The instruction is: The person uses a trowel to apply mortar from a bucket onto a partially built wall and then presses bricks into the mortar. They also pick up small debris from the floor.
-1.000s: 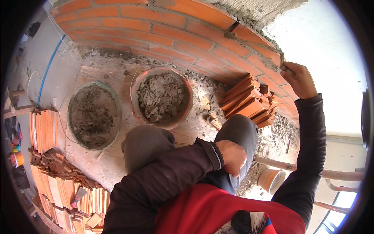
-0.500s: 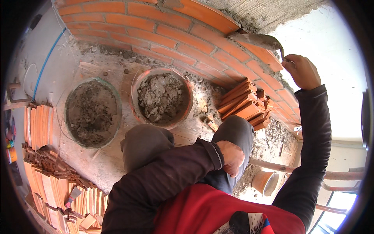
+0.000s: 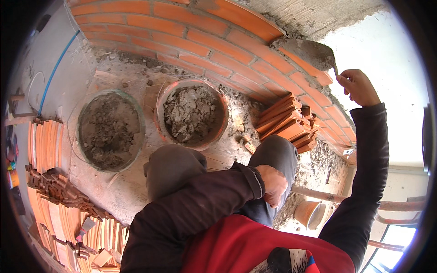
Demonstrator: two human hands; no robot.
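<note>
In my right hand (image 3: 357, 86) is the handle of a mortar-coated trowel (image 3: 305, 52). Its grey blade lies along the top brick (image 3: 314, 72) of the orange brick wall (image 3: 246, 48), just under the rough concrete edge. My left hand (image 3: 273, 184) rests on my right knee with its forearm across my lap. Its fingers are curled; whatever they hold, if anything, is hidden.
Two round buckets, one reddish (image 3: 223, 111) and one greenish (image 3: 82, 132), hold mortar. Stacked bricks lie by the wall (image 3: 284, 125) and at left (image 3: 68, 214). A blue hose (image 3: 57, 68), a wooden pole (image 3: 318, 192) and a small pot (image 3: 309, 214) sit around me.
My right hand moved slightly right, and the trowel's blade swung up and leftward onto the top course, where it now lies along the top brick. My left hand has barely moved.
</note>
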